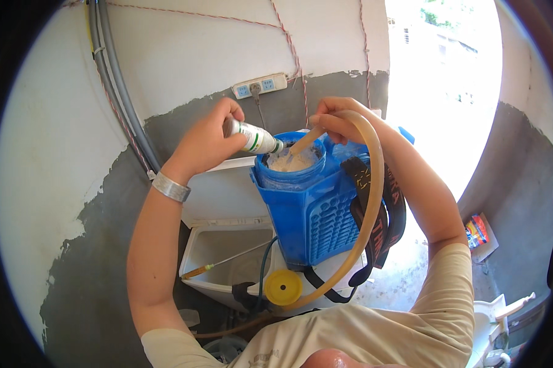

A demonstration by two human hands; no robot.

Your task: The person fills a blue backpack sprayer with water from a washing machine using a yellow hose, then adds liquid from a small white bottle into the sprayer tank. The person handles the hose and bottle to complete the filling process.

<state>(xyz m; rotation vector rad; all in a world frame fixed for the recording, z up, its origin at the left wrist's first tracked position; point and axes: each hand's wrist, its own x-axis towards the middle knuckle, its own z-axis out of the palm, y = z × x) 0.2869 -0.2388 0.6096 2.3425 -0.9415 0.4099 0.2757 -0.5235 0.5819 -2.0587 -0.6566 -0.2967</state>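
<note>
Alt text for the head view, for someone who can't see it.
The left hand tilts a white, green-banded bottle over the open round mouth of a blue plastic tank, where pale froth shows; the right hand holds a tan flexible hose, its end inside the mouth.

Bottle (259, 139): white, green-marked label, tilted, neck down at the tank's mouth. Hose (376, 184): tan, flexible, bent in a broad arc, one end directed down into the opening. Tank (284, 214): blue, ribbed on one side, mouth uncovered, pale frothy liquid (293, 163) visible inside.
</note>
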